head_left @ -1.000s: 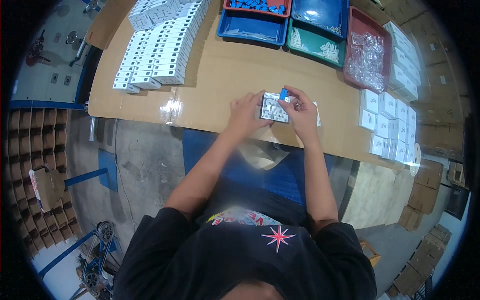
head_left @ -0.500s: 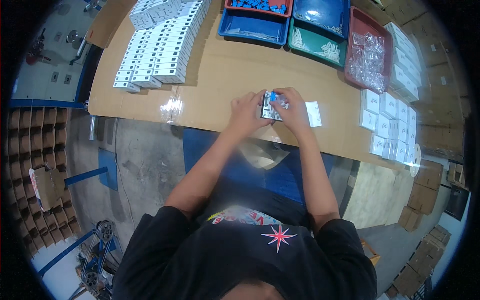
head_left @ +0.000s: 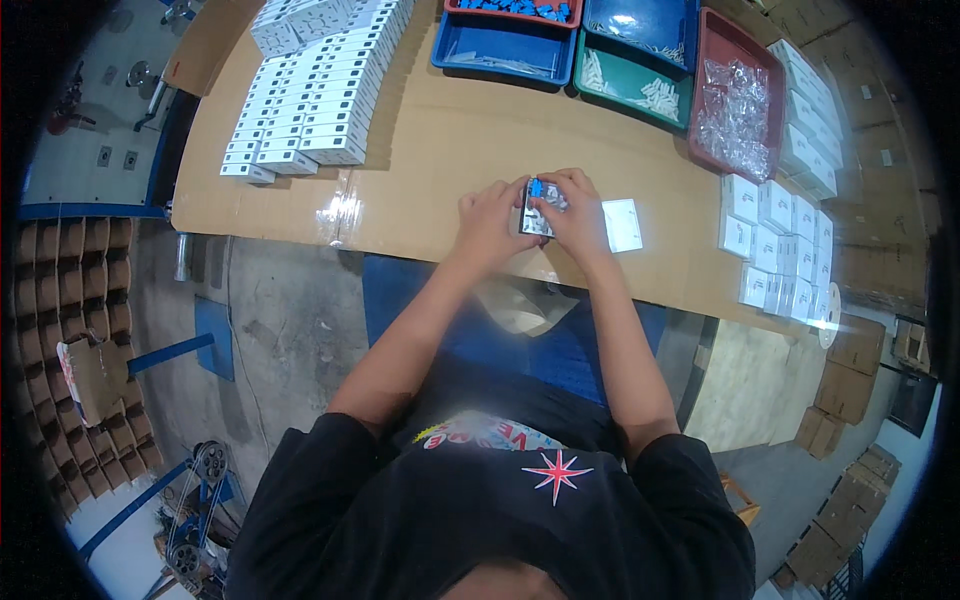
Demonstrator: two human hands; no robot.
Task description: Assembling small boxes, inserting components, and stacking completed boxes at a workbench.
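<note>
In the middle of the frame we see a small, square, dark-edged box with white pieces inside (head_left: 537,225). Our left hand (head_left: 486,222) grips it by the left side, between thumb and forefinger. Our right hand (head_left: 577,215) bends over its right side, with fingertips at a small blue piece (head_left: 537,187) near the box's top edge; whether they pinch or press it, we cannot tell. Just right of this hand lies a flat white square (head_left: 622,226).
</note>
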